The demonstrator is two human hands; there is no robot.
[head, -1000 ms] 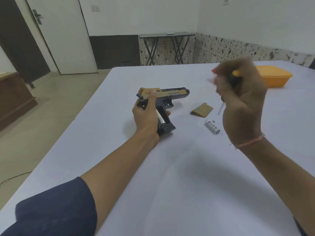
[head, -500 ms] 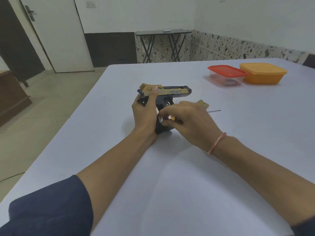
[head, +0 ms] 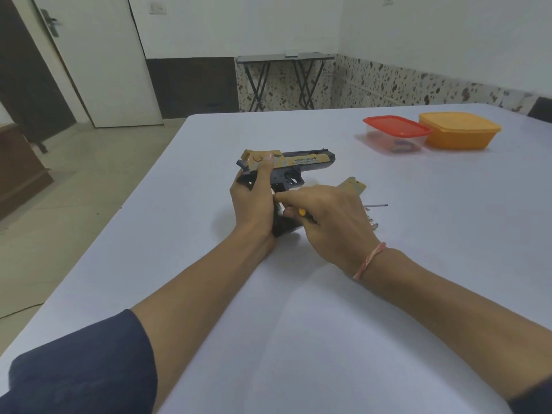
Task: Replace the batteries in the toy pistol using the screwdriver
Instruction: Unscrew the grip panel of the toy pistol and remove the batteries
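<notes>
Toy pistol (head: pixel 304 161) is lying on the white table (head: pixel 418 279), muzzle pointing right. Left hand (head: pixel 254 201) is gripping its handle end, thumb pressing on the gold slide. Right hand (head: pixel 331 219) is clenching the screwdriver (head: pixel 377 206) in curled fingers, its shaft sticking out to the right and its index finger stretching onto the pistol's grip. Gold cover panel (head: pixel 354 186) is lying just behind the right hand. Red-lidded box (head: pixel 394 130) and orange box (head: pixel 457 132) are sitting side by side, far right.

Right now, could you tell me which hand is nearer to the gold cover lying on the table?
Right. The right hand sits just in front of the cover; the left hand grips the toy pistol farther left.
</notes>
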